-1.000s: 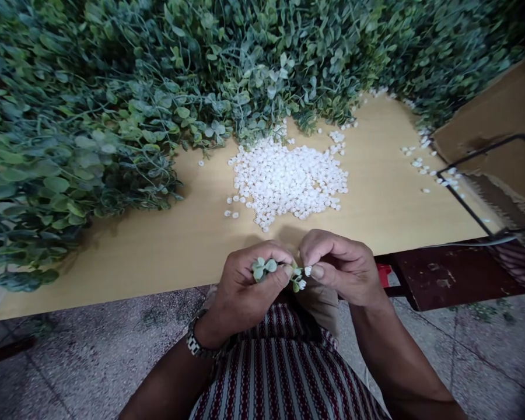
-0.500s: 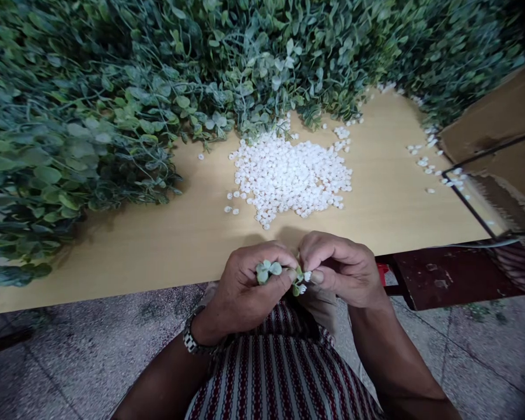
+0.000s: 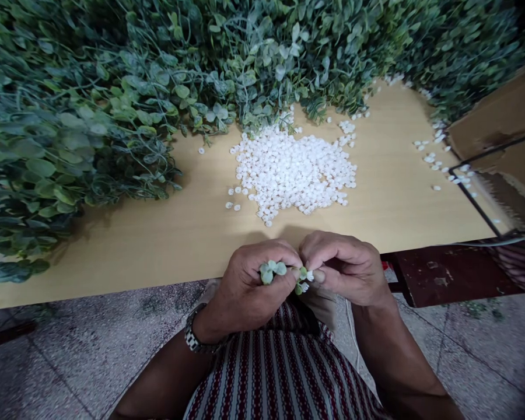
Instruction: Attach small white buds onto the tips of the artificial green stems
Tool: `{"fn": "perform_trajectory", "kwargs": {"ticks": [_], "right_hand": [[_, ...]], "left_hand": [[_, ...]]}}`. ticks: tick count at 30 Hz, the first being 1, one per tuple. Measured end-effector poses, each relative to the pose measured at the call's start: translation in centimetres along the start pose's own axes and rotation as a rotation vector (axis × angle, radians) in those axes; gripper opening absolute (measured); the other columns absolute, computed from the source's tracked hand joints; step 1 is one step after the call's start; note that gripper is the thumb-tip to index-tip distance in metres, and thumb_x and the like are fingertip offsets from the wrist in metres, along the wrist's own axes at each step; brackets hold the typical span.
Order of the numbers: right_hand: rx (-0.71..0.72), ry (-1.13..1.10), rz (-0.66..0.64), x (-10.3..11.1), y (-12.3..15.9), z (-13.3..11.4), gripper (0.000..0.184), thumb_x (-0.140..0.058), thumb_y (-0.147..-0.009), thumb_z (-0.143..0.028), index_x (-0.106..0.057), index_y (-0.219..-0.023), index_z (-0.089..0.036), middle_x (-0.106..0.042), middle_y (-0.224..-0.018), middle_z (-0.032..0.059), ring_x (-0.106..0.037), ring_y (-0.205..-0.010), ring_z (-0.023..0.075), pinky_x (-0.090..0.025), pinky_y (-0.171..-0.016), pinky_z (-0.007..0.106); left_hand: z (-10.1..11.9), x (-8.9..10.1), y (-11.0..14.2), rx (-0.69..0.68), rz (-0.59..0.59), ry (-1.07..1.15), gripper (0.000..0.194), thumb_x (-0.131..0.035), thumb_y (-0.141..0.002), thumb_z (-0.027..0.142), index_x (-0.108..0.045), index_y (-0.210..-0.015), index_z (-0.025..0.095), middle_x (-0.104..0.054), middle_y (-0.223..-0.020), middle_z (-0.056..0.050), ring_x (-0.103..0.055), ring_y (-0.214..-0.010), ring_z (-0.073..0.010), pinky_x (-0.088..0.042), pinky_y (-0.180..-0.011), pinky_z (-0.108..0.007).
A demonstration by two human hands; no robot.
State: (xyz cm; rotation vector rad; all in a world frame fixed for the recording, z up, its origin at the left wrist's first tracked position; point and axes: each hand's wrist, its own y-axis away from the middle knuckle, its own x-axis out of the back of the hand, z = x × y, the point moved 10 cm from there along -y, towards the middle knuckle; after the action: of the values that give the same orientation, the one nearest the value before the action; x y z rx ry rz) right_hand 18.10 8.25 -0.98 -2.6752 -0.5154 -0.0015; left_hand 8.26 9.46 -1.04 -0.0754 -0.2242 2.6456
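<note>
Both hands are close together, just below the near edge of a pale tan, smooth table point(image 3: 157, 245). Left hand point(image 3: 254, 286), w/ a silver metal watch point(image 3: 195, 337) on its wrist, is shut on a small green leafy sprig point(image 3: 273, 269), held btwn thumb & finger. Round leaves poke out on one side; green bits & white bits poke out on the other. Right hand point(image 3: 354, 268) is pinched narrow at a tiny white flower point(image 3: 310, 276) on that side, thumb tip touching it. One more tiny white flower is just below, on the same sprig. Past the hands, approx mid-table, is a big pile of small, round white pieces point(image 3: 293, 169); a few lie loose at its sides. They look like plastic, but they're too small to be sure. Lots of fluffy green leafy stems point(image 3: 201, 64) cover the far side & the left end. On the right, a torn brown cardboard box point(image 3: 503, 116) is by a thin black bar point(image 3: 476, 204), w/ more white pieces near it. Down low are a striped red, white & dark cloth top point(image 3: 280, 373), a dark red bench point(image 3: 450, 280) & a speckled grey floor point(image 3: 114, 332).
</note>
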Motion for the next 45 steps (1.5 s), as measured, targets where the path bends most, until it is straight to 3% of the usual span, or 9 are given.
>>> {"fn": "perform_trajectory", "kwargs": {"ticks": [6,14,21,28,36,45], "right_hand": [[-0.005,0.084,0.074,0.3,0.2,-0.2,0.02,-0.061,-0.077,-0.007,-0.066,-0.093,-0.019,-0.063,-0.073,0.0023,-0.058,-0.067,0.0135,-0.048,-0.062,0.028],[0.184,0.159,0.189,0.6,0.7,-1.5,0.034,-0.056,-0.073,0.002,-0.065,-0.097,-0.02,-0.063,-0.073,0.0016,-0.059,-0.064,0.0134,-0.052,-0.063,0.032],[0.218,0.256,0.241,0.7,0.9,-1.9,0.035,-0.057,-0.073,0.003,-0.066,-0.1,-0.019,-0.065,-0.076,0.0032,-0.062,-0.068,0.015,-0.054,-0.064,0.034],[0.046,0.213,0.247,1.1,0.5,-0.8,0.023,-0.06,-0.076,-0.003,-0.066,-0.09,-0.02,-0.065,-0.075,0.0011,-0.061,-0.069,0.0136,-0.051,-0.064,0.029],[-0.169,-0.146,0.195,1.2,0.2,1.1,0.006,-0.066,-0.079,-0.015,-0.067,-0.084,-0.019,-0.063,-0.071,0.001,-0.058,-0.063,0.011,-0.049,-0.058,0.024],[-0.203,-0.366,0.145,0.4,-0.2,1.6,0.005,-0.068,-0.078,-0.014,-0.068,-0.081,-0.017,-0.061,-0.071,0.0007,-0.055,-0.062,0.0088,-0.046,-0.057,0.022]], "left_hand": [[-0.5,0.3,-0.1,0.081,0.057,-0.031,0.012,-0.054,-0.075,0.006,-0.06,-0.066,0.011,-0.055,-0.061,0.001,-0.048,-0.055,-0.0088,-0.039,-0.052,-0.021],[-0.8,0.2,-0.1,0.135,0.08,-0.021,0.014,-0.052,-0.074,0.005,-0.059,-0.064,0.012,-0.054,-0.06,0.001,-0.046,-0.055,-0.0089,-0.037,-0.052,-0.022],[-1.2,0.4,-0.1,0.195,0.135,-0.057,0.014,-0.053,-0.073,0.007,-0.059,-0.061,0.012,-0.053,-0.058,0.001,-0.044,-0.052,-0.0081,-0.035,-0.048,-0.021],[-1.2,0.4,-0.2,0.225,0.097,-0.017,0.014,-0.054,-0.075,0.011,-0.061,-0.063,0.012,-0.055,-0.06,0.0,-0.046,-0.054,-0.009,-0.037,-0.05,-0.021],[-1.2,0.7,-0.2,0.235,0.079,0.052,0.012,-0.058,-0.078,0.015,-0.064,-0.067,0.013,-0.057,-0.062,-0.001,-0.047,-0.056,-0.0104,-0.038,-0.054,-0.023],[-1.1,0.3,-0.2,0.224,0.045,0.061,0.012,-0.059,-0.077,0.014,-0.063,-0.066,0.013,-0.056,-0.062,0.0,-0.047,-0.057,-0.0101,-0.038,-0.055,-0.023]]}}
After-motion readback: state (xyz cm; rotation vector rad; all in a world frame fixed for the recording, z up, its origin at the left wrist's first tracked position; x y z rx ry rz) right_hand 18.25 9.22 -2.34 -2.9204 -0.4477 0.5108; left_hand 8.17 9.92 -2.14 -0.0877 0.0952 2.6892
